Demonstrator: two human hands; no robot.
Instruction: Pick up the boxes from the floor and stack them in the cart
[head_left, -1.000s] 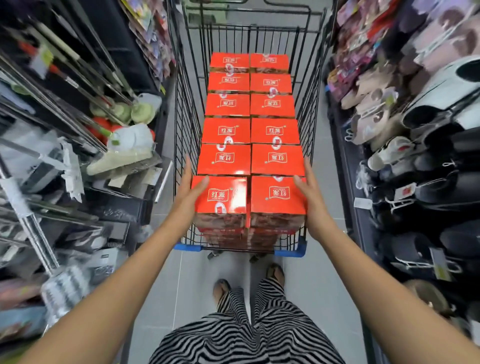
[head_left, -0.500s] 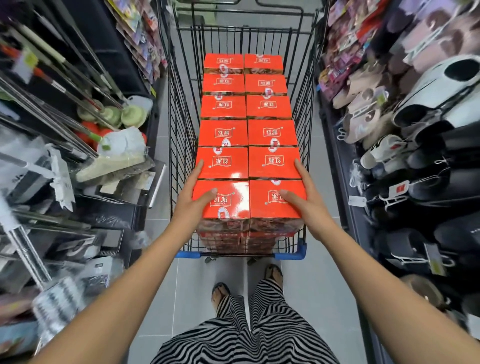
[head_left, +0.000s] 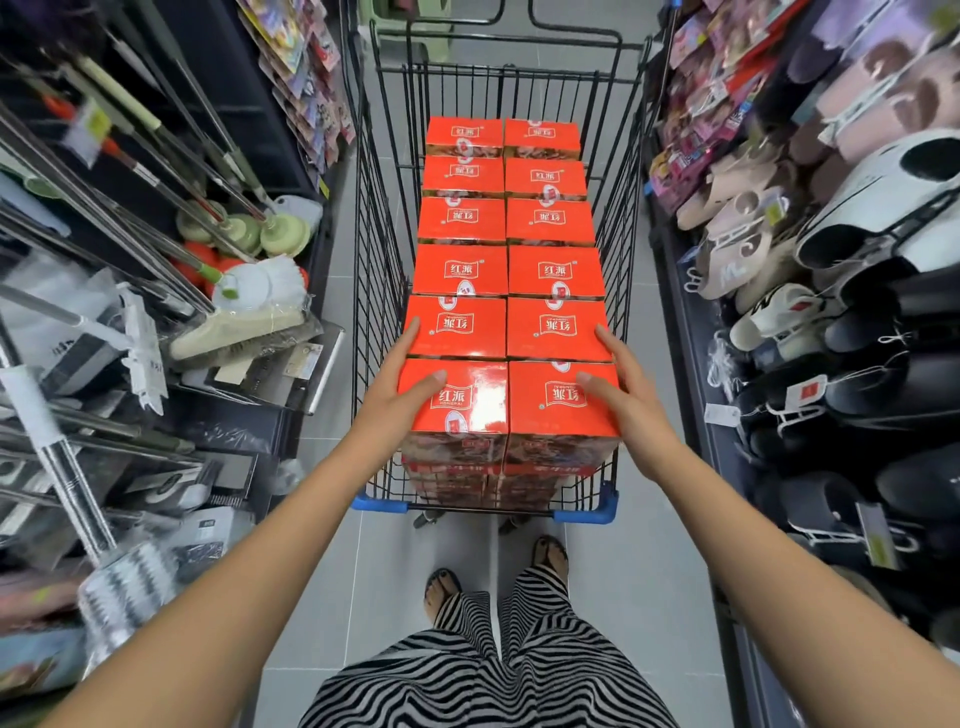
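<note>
The two nearest boxes (head_left: 452, 400) are now settled level with the front row in the cart (head_left: 379, 504), seemingly seated. The left hand (head_left: 395, 400) and right hand (head_left: 631, 405) are pressed flat against their outer sides, fingers (head_left: 410, 340) straight and released, thumbs shifted onto the lids. The top layer looks filled.

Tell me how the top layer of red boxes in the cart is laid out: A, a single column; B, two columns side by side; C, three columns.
B: the red boxes in the shopping cart form two columns, with the left hand and right hand on the nearest pair.
</note>
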